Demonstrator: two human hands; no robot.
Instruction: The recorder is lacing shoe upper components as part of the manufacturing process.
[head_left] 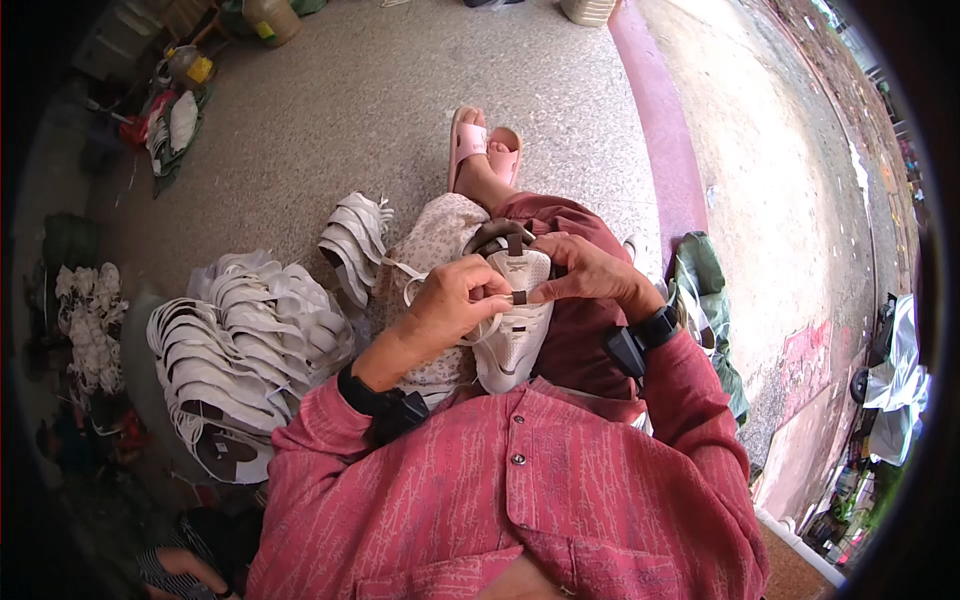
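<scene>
One white shoe (512,350) lies on the lap I'm watching, toe toward the body, between a patterned cloth (430,240) and a maroon trouser leg (590,340); I judge it could twist or slide, since only soft fabric seems to bear it — and the white lace (405,268), looped loosely beside the left hand (442,305), could snag or slip free if the pinch slackens; the dark loop (519,297) on the tongue is narrow, so a poor angle might miss it. The left fingers are nearly pressed together beside that loop, seemingly on the lace, though I see the contact only partly; the right hand (597,272) has its thumb at the loop's other edge, forefinger bent near the dark collar (485,236) — a modest gap, with the shoe's side between. Farther out, I see stacked white uppers (260,345) leftward, then pink sandals (468,142) on speckled floor (350,110).
</scene>
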